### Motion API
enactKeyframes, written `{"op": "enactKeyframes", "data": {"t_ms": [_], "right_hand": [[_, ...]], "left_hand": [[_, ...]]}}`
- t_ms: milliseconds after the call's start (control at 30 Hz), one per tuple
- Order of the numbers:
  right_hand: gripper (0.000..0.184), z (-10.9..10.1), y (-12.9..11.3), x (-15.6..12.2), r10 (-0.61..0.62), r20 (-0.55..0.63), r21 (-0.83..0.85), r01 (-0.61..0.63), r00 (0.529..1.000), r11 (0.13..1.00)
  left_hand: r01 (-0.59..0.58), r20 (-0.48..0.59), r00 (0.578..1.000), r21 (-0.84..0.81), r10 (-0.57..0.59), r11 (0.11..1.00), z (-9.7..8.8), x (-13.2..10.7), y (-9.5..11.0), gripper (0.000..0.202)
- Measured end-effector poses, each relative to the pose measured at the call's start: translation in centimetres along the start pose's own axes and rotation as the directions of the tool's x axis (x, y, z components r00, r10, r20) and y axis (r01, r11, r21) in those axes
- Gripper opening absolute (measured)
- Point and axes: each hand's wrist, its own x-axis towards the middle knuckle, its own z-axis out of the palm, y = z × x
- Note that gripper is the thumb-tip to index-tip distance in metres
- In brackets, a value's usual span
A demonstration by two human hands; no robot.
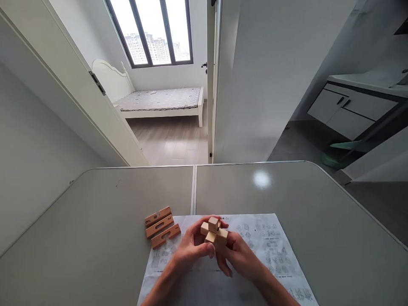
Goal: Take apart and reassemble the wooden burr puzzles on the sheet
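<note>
Blocks of pale wood (219,239), interlocked into 1 crossing cluster, sit between your left hand (191,245) and right hand (239,253), over the printed sheet (274,248). Both hands are closed around the cluster: your left grips it from the left with the thumb in front, your right supports it from the right and below. You see no single long axis; stubs point several ways, 1 of them upward. Beyond your left hand, the nearer of the 2, lie 3 reddish slotted pieces (166,236), roughly parallel, each slanting up to the right; the closest overlaps the sheet's corner. The cluster occupies both your hands. Behind it, a seam (194,191) divides the worktop (79,238).
</note>
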Motion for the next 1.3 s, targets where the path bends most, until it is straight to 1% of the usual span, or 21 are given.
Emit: {"op": "enactKeyframes", "data": {"t_ms": [100, 200, 400, 500, 600, 667, 767, 900, 1067, 1300], "right_hand": [[0.052, 0.2, 0.5, 0.0, -0.023, -0.059, 0.002, 0.023, 0.998, 1.000], [0.050, 0.3, 0.8, 0.1, -0.052, -0.114, -0.008, 0.052, 0.992, 0.999], [0.049, 0.8, 1.2, 0.1, -0.127, -0.211, -0.098, 0.109, 0.969, 0.989], [0.045, 0.7, 1.8, 0.0, -0.166, -0.298, -0.142, 0.128, 0.940, 0.981], [0.037, 0.3, 2.2, 0.1, -0.230, -0.400, -0.274, 0.123, 0.887, 0.954], [0.030, 0.2, 2.1, 0.2, -0.213, -0.433, -0.277, 0.095, 0.876, 0.956], [0.026, 0.2, 1.5, 0.4, -0.189, -0.425, -0.223, 0.100, 0.885, 0.970], [0.031, 0.3, 0.9, 0.5, -0.221, -0.410, -0.227, 0.136, 0.885, 0.964], [0.031, 0.4, 1.0, 0.5, -0.201, -0.390, -0.202, 0.130, 0.898, 0.971], [0.031, 0.3, 1.5, 0.7, -0.184, -0.377, -0.143, 0.140, 0.908, 0.980]], "left_hand": [[-0.012, 0.005, 1.000, 0.007, 0.012, 1.000, -0.1, -0.1, 0.1, 0.073], [-0.044, 0.006, 0.999, 0.009, 0.044, 0.999, -0.2, -0.1, -0.2, 0.072], [-0.065, -0.052, 0.996, 0.090, 0.070, 0.994, -0.2, -0.2, -0.5, 0.068], [-0.091, -0.079, 0.991, 0.197, 0.109, 0.976, 0.0, -0.3, -0.4, 0.067], [-0.125, -0.125, 0.977, 0.320, 0.173, 0.939, 0.5, -0.3, -0.6, 0.066], [-0.122, -0.152, 0.972, 0.316, 0.177, 0.941, 0.8, -0.3, -0.8, 0.066], [-0.098, -0.146, 0.980, 0.243, 0.136, 0.965, 1.0, -0.2, -0.9, 0.068], [-0.092, -0.119, 0.986, 0.197, 0.117, 0.976, 0.7, -0.2, -0.7, 0.072], [-0.077, -0.103, 0.990, 0.188, 0.098, 0.979, 0.4, -0.3, -0.6, 0.072], [-0.080, -0.135, 0.985, 0.184, 0.105, 0.980, 0.4, -0.2, -1.0, 0.071]]}}
